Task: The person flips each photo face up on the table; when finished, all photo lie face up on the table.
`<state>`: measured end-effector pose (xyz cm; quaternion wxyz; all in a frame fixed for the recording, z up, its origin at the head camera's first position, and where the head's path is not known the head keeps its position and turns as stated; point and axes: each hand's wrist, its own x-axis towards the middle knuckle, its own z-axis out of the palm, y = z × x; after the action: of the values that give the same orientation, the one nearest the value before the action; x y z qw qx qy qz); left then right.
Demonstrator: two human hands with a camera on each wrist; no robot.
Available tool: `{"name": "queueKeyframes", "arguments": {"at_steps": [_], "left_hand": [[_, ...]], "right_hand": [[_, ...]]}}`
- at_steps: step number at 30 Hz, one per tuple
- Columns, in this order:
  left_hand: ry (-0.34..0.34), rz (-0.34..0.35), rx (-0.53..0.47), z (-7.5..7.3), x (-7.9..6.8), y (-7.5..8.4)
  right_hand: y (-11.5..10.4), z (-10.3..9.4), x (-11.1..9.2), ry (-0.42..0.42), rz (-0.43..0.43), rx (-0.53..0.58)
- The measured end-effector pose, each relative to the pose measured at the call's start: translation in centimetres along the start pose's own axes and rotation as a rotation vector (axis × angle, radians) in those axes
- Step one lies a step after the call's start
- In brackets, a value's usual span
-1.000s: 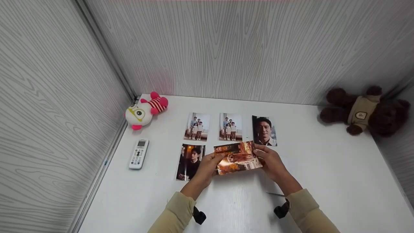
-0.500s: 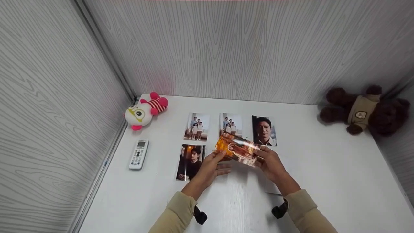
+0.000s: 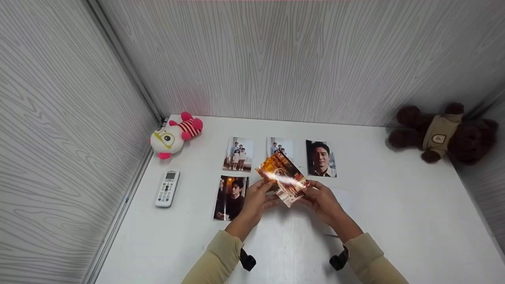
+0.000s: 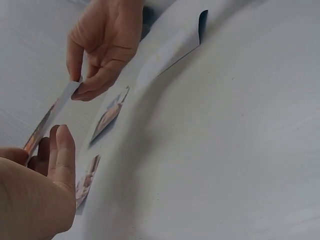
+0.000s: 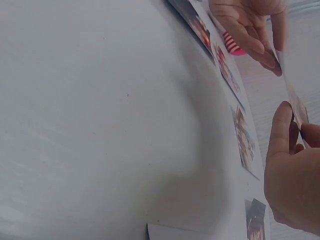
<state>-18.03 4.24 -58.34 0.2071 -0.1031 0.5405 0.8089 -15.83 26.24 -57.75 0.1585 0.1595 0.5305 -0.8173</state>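
Note:
A glossy photo (image 3: 281, 167) with an orange autumn scene is held up above the table, tilted, with light glaring on it. My left hand (image 3: 252, 203) pinches its left side between thumb and fingers. At its lower right corner my right hand (image 3: 321, 202) pinches it too. From the left wrist view the photo (image 4: 60, 102) appears nearly edge-on, its pale back towards the camera. Behind it lie a family photo (image 3: 238, 154), a second family photo (image 3: 272, 146) partly covered by the held one, and a portrait photo (image 3: 321, 159). A dark portrait photo (image 3: 229, 201) lies beside my left hand.
On the white table (image 3: 284, 252), a white remote control (image 3: 167, 189) lies at the left, below a pink-and-white plush toy (image 3: 173, 136). A brown teddy bear (image 3: 442, 134) lies at the far right. A white sheet (image 4: 172, 52) with a curled dark corner rests near the right forearm.
The held photo has turned clockwise from nearly level to a steep diagonal, and its top has come over the middle family photo. The right hand has shifted its hold to a lower corner.

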Motion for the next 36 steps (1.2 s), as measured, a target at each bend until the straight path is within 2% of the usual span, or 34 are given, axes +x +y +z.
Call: {"name": "queueKeyframes", "arguments": {"at_steps": [8,12,16,24,29,36], "left_hand": [[0.052,0.005,0.133,-0.9,0.9,0.3],[0.080,0.009,0.221,-1.1,1.2,0.2],[0.096,0.019,0.255,-1.2,1.3,0.2],[0.089,0.018,0.297,-1.2,1.4,0.3],[0.108,0.066,0.393,-1.3,1.4,0.0],[0.069,0.050,0.482,-1.6,1.3,-1.1]], "right_hand": [[0.2,-0.5,-0.1,-0.139,0.016,-0.065],[0.3,-0.5,-0.1,-0.157,0.040,-0.108],[0.7,-0.5,-0.1,-0.176,0.059,-0.143],[1.0,-0.8,0.1,-0.129,0.077,-0.204],[1.1,-0.7,0.2,-0.079,0.093,-0.274],[1.4,-0.3,0.6,-0.014,0.105,-0.317]]}}
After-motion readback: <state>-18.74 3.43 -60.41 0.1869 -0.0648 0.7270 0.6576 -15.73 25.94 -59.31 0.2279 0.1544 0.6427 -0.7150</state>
